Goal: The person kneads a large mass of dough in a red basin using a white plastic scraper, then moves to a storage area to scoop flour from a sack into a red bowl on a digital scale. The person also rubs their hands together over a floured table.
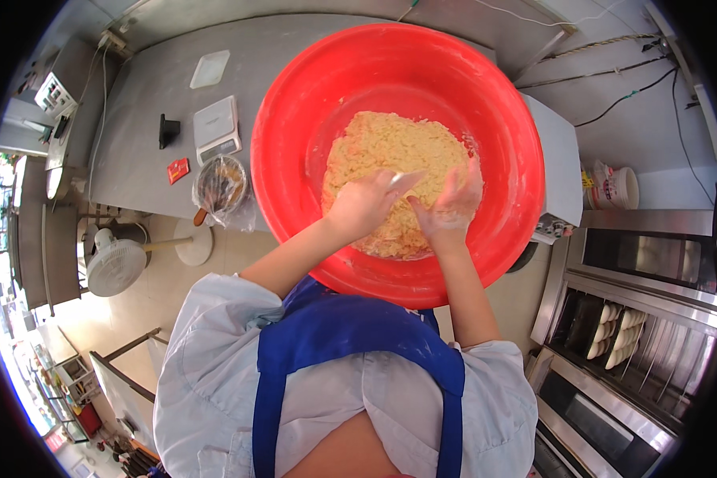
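Note:
A large red plastic basin (pixel 281 149) stands in front of me with a mass of crumbly yellow dough (pixel 394 140) in it. My left hand (pixel 363 203) is over the near part of the dough, its fingers closed on a pale, thin dough scraper (pixel 407 181). Most of the scraper is hidden by the fingers and some blur. On the right side of the dough, my right hand (pixel 453 203) is spread, with the thumb apart from the fingers. White flour or dough residue coats its palm and wrist.
The steel worktable (pixel 137 137) carries a digital scale (pixel 216 125), a red packet (pixel 178 170), a black object (pixel 168 131), a pale plastic tray (pixel 210 69) and a plastic-covered bowl (pixel 220 185). A white fan (pixel 116 266) stands left. An oven (pixel 627 388) and dough trays (pixel 615 334) are at right.

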Demonstrator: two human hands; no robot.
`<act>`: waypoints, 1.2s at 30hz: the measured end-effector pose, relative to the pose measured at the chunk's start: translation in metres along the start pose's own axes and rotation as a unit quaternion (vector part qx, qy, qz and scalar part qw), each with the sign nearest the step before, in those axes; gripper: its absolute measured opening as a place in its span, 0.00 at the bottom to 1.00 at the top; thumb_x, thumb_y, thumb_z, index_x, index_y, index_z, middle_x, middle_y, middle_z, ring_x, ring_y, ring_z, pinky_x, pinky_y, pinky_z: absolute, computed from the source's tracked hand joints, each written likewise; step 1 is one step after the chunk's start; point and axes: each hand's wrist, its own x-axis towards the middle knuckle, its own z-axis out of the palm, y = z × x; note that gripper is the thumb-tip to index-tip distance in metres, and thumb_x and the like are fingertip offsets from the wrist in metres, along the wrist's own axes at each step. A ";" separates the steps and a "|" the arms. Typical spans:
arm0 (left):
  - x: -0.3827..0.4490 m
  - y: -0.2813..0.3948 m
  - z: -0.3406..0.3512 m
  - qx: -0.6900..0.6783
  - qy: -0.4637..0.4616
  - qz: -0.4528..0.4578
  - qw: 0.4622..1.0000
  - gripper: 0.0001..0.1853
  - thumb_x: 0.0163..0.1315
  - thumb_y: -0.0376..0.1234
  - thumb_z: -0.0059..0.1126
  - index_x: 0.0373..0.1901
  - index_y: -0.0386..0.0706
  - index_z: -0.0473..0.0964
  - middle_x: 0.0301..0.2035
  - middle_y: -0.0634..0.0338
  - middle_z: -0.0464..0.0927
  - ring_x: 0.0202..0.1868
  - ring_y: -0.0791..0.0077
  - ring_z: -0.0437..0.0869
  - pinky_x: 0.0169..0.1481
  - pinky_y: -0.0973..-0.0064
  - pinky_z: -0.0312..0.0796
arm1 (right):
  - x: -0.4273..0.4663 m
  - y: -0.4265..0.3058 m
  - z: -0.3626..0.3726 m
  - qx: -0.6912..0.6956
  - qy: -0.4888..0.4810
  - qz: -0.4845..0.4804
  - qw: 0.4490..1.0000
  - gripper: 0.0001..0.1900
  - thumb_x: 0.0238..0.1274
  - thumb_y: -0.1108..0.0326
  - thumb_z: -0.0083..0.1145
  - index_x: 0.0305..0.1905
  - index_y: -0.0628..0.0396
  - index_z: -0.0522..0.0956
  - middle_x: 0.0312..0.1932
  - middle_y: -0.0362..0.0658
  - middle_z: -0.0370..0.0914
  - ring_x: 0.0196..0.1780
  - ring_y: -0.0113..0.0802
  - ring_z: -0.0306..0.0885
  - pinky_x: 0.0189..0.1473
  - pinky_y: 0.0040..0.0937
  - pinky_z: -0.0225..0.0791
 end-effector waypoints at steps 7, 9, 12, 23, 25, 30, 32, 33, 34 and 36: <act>0.015 -0.001 0.001 -0.110 -0.058 -0.056 0.991 0.16 0.62 0.36 0.55 0.48 0.39 0.74 0.35 0.40 0.81 0.42 0.44 0.83 0.47 0.54 0.74 | 0.004 -0.005 -0.001 -0.076 -0.022 -0.250 0.965 0.34 0.54 0.61 0.67 0.66 0.37 0.64 0.69 0.56 0.55 0.71 0.55 0.58 0.70 0.57 0.52; 0.018 -0.003 0.000 -0.095 -0.088 -0.014 0.992 0.16 0.62 0.37 0.56 0.49 0.39 0.74 0.37 0.41 0.81 0.43 0.44 0.83 0.47 0.55 0.74 | 0.006 -0.006 -0.002 -0.104 -0.018 -0.284 0.953 0.35 0.52 0.59 0.69 0.66 0.35 0.65 0.69 0.54 0.56 0.71 0.55 0.58 0.70 0.56 0.51; 0.017 -0.008 -0.002 -0.024 -0.093 -0.005 0.995 0.20 0.63 0.38 0.55 0.55 0.40 0.73 0.37 0.43 0.81 0.42 0.49 0.84 0.48 0.60 0.75 | 0.005 -0.006 -0.003 -0.025 -0.026 -0.231 0.972 0.38 0.49 0.56 0.72 0.66 0.38 0.65 0.70 0.51 0.56 0.71 0.51 0.59 0.71 0.57 0.50; -0.007 -0.014 0.021 -0.645 -0.077 -0.198 0.734 0.31 0.76 0.49 0.39 0.68 0.35 0.63 0.65 0.49 0.68 0.65 0.56 0.72 0.66 0.61 0.66 | 0.006 -0.034 0.004 0.291 -0.214 0.234 0.903 0.27 0.61 0.63 0.60 0.64 0.59 0.67 0.58 0.56 0.72 0.57 0.52 0.73 0.55 0.43 0.69; -0.012 -0.013 0.018 -0.575 -0.117 -0.126 0.800 0.35 0.75 0.53 0.36 0.71 0.35 0.59 0.69 0.48 0.62 0.68 0.57 0.67 0.69 0.58 0.62 | 0.020 -0.024 -0.001 0.278 -0.292 0.401 0.823 0.21 0.65 0.68 0.53 0.62 0.61 0.69 0.55 0.55 0.75 0.55 0.48 0.76 0.55 0.40 0.69; -0.020 -0.009 0.003 0.174 -0.071 0.124 0.974 0.42 0.59 0.60 0.55 0.74 0.62 0.56 0.75 0.44 0.39 0.75 0.38 0.42 0.74 0.42 0.47 | 0.005 -0.002 0.002 0.484 -0.013 0.436 0.758 0.18 0.68 0.73 0.44 0.60 0.64 0.72 0.51 0.47 0.78 0.50 0.34 0.78 0.53 0.31 0.71; -0.018 -0.016 0.002 0.244 -0.111 0.150 0.952 0.44 0.57 0.63 0.55 0.75 0.64 0.55 0.75 0.44 0.39 0.75 0.37 0.41 0.75 0.40 0.42 | 0.007 -0.002 -0.008 0.576 -0.015 0.491 0.654 0.17 0.67 0.75 0.45 0.59 0.65 0.72 0.50 0.45 0.79 0.49 0.30 0.78 0.53 0.30 0.71; -0.014 -0.017 -0.001 0.277 -0.131 0.167 0.937 0.45 0.56 0.65 0.55 0.75 0.65 0.54 0.75 0.44 0.39 0.75 0.37 0.40 0.75 0.39 0.40 | 0.006 -0.001 -0.014 0.572 -0.034 0.486 0.660 0.18 0.67 0.75 0.45 0.59 0.65 0.72 0.49 0.45 0.79 0.49 0.29 0.78 0.53 0.30 0.71; -0.009 -0.017 -0.004 0.286 -0.124 0.161 0.937 0.46 0.56 0.65 0.54 0.75 0.62 0.54 0.75 0.44 0.40 0.76 0.39 0.40 0.74 0.38 0.40 | 0.005 0.001 -0.018 0.567 -0.054 0.481 0.666 0.18 0.67 0.75 0.45 0.59 0.65 0.73 0.49 0.44 0.79 0.49 0.29 0.78 0.53 0.30 0.71; 0.000 -0.017 -0.010 0.304 -0.109 0.151 0.934 0.48 0.57 0.65 0.53 0.76 0.58 0.52 0.75 0.46 0.41 0.76 0.43 0.41 0.74 0.36 0.40 | 0.003 0.005 -0.022 0.544 -0.099 0.467 0.690 0.18 0.66 0.75 0.44 0.59 0.65 0.73 0.49 0.43 0.79 0.49 0.28 0.77 0.53 0.28 0.70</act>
